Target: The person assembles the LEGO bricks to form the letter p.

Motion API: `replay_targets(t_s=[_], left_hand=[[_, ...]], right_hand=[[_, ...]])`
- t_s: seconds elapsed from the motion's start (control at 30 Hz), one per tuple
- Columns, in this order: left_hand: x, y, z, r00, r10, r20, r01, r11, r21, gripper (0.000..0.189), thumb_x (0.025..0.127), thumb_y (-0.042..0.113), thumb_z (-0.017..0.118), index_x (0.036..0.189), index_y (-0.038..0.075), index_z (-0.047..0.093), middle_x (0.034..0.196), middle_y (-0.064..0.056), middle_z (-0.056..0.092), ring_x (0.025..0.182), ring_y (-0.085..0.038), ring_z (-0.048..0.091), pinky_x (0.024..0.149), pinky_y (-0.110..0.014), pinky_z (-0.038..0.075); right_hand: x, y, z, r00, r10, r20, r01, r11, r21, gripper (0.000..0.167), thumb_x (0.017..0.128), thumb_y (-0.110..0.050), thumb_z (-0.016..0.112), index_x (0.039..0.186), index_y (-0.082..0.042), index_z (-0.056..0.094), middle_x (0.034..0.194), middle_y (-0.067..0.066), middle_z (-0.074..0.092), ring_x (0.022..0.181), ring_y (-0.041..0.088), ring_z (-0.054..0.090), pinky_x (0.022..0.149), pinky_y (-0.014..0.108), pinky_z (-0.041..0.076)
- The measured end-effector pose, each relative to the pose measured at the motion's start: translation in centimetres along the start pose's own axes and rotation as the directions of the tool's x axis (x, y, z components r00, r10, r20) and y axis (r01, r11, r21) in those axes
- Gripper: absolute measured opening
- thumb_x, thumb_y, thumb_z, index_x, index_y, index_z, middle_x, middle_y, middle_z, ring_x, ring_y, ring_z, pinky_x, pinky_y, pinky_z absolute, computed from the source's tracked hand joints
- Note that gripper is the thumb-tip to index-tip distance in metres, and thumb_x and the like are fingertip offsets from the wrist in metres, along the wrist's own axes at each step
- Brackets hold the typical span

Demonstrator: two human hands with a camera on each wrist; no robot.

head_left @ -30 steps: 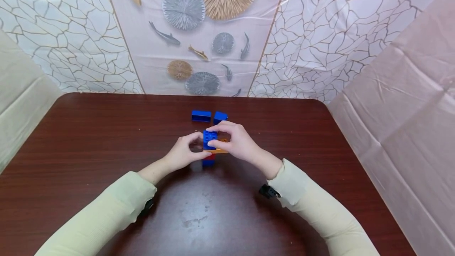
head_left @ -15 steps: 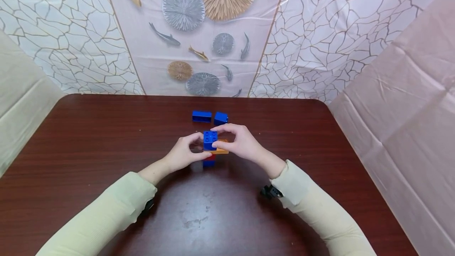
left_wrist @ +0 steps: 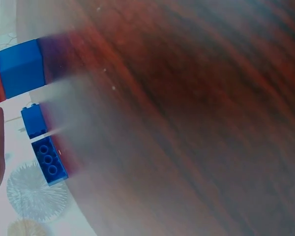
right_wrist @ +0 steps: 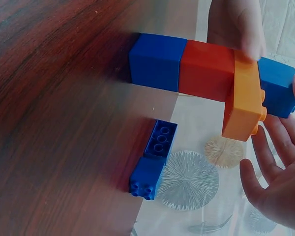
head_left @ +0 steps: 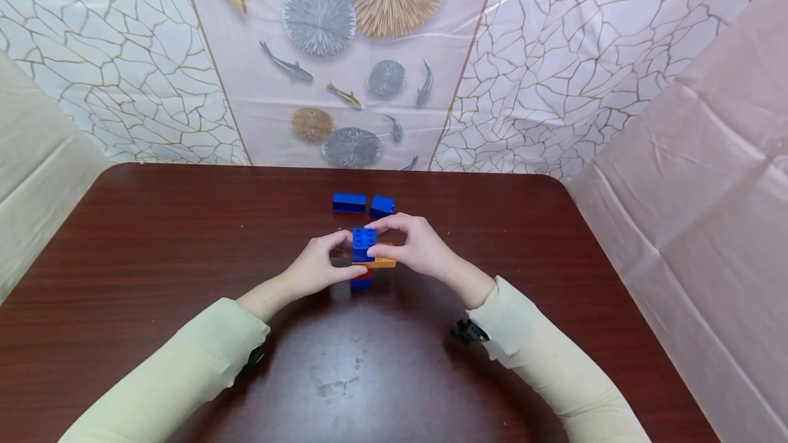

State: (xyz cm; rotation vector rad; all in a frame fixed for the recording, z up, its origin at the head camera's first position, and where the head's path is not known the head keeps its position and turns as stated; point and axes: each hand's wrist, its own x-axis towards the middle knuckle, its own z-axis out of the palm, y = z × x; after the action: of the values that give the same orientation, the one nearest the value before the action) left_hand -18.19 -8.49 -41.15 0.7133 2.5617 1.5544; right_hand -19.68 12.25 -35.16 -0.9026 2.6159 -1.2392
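A tower of toy bricks stands on the table in front of me. From the bottom come a blue brick (right_wrist: 155, 61), a red brick (right_wrist: 206, 69), an orange brick (right_wrist: 243, 101) jutting out to the right, and a studded blue brick (head_left: 363, 243) on top. My left hand (head_left: 310, 269) grips the tower from the left at the orange brick, thumb in front; its other fingertips are hidden behind. From the right, my right hand (head_left: 418, 245) pinches the top blue brick between thumb and index finger, the other fingers loosely spread.
Two more blue bricks lie behind the tower: a longer one (head_left: 349, 203) on its side with its hollow underside showing, and a shorter one (head_left: 382, 206) tipped over beside it. The brown table (head_left: 172, 224) meets a patterned backdrop (head_left: 388, 74) at the back.
My right hand has shifted slightly right, uncovering more of the top blue brick's studs and front. The left hand and the tower have hardly moved.
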Motion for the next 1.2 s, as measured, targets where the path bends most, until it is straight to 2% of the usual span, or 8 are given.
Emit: replay_targets(t_s=[0.27,0.47,0.57,0.67,0.77,0.9,1.07,1.2], left_hand=[[-0.2,0.3,-0.5,0.995,0.028,-0.098,-0.029,0.999,-0.013,0.035,0.077,0.021,0.077,0.107,0.009,0.063,0.102,-0.008,0.069,0.092,-0.02,0.065,0.089,-0.04,0.053],[-0.1,0.1,-0.6,0.995,0.017,-0.102,-0.02,0.999,-0.027,0.031,0.077,0.02,0.077,0.103,0.01,0.065,0.097,-0.006,0.07,0.087,-0.018,0.065,0.086,-0.037,0.054],[-0.1,0.0,-0.5,0.995,0.007,-0.102,-0.009,1.0,-0.025,0.03,0.077,0.02,0.077,0.102,0.009,0.065,0.095,-0.007,0.07,0.086,-0.016,0.065,0.084,-0.036,0.054],[-0.1,0.0,-0.4,0.994,0.002,-0.11,-0.004,1.0,-0.018,0.03,0.077,0.019,0.077,0.102,0.008,0.064,0.094,-0.007,0.07,0.085,-0.017,0.065,0.082,-0.035,0.055],[-0.2,0.1,-0.4,0.993,-0.004,-0.118,0.002,1.0,-0.015,0.03,0.076,0.018,0.077,0.101,0.007,0.063,0.093,-0.008,0.069,0.084,-0.017,0.065,0.081,-0.035,0.055],[-0.3,0.1,-0.4,0.993,-0.006,-0.116,0.004,1.0,-0.017,0.032,0.077,0.018,0.077,0.103,0.006,0.062,0.094,-0.009,0.069,0.085,-0.017,0.066,0.081,-0.034,0.055],[-0.3,0.3,-0.2,0.993,0.006,-0.121,-0.009,1.0,-0.024,0.032,0.076,0.017,0.077,0.102,0.005,0.062,0.092,-0.01,0.068,0.083,-0.019,0.066,0.08,-0.035,0.055],[-0.3,0.5,-0.1,0.993,0.016,-0.118,-0.018,1.0,-0.019,0.032,0.076,0.017,0.077,0.102,0.005,0.062,0.091,-0.01,0.068,0.082,-0.018,0.065,0.079,-0.035,0.056]], right_hand=[[0.3,0.0,0.2,1.0,-0.001,0.001,0.001,1.0,-0.013,0.036,0.079,-0.019,0.075,0.113,-0.008,0.067,0.103,0.008,0.066,0.097,0.021,0.057,0.086,0.04,0.05],[0.8,0.6,-0.4,0.997,0.006,0.078,-0.012,0.996,0.086,0.036,0.082,-0.017,0.072,0.115,-0.006,0.065,0.106,0.011,0.068,0.098,0.024,0.06,0.088,0.043,0.05],[1.4,1.4,-1.2,0.996,0.05,0.08,-0.061,0.988,0.142,0.033,0.086,-0.016,0.068,0.116,-0.005,0.064,0.108,0.014,0.067,0.094,0.022,0.061,0.084,0.035,0.052],[2.4,2.8,-2.0,0.991,0.135,0.003,-0.134,0.976,0.174,0.031,0.089,-0.019,0.064,0.116,-0.005,0.064,0.112,0.016,0.065,0.093,0.022,0.061,0.083,0.031,0.052],[3.6,4.5,-2.5,0.964,0.252,-0.08,-0.234,0.953,0.192,0.033,0.09,-0.024,0.063,0.116,-0.005,0.063,0.117,0.016,0.064,0.097,0.028,0.059,0.087,0.039,0.051],[4.9,6.7,-2.4,0.918,0.377,-0.12,-0.349,0.915,0.205,0.039,0.088,-0.026,0.064,0.121,-0.005,0.06,0.118,0.015,0.062,0.102,0.034,0.057,0.093,0.047,0.049],[6.0,8.6,-1.5,0.886,0.448,-0.118,-0.431,0.891,0.145,0.05,0.086,-0.027,0.068,0.128,-0.005,0.053,0.124,0.016,0.058,0.111,0.03,0.054,0.098,0.041,0.047],[6.5,9.5,-1.1,0.876,0.464,-0.129,-0.451,0.884,0.122,0.055,0.084,-0.026,0.07,0.13,-0.004,0.05,0.127,0.018,0.055,0.113,0.032,0.053,0.099,0.042,0.046]])
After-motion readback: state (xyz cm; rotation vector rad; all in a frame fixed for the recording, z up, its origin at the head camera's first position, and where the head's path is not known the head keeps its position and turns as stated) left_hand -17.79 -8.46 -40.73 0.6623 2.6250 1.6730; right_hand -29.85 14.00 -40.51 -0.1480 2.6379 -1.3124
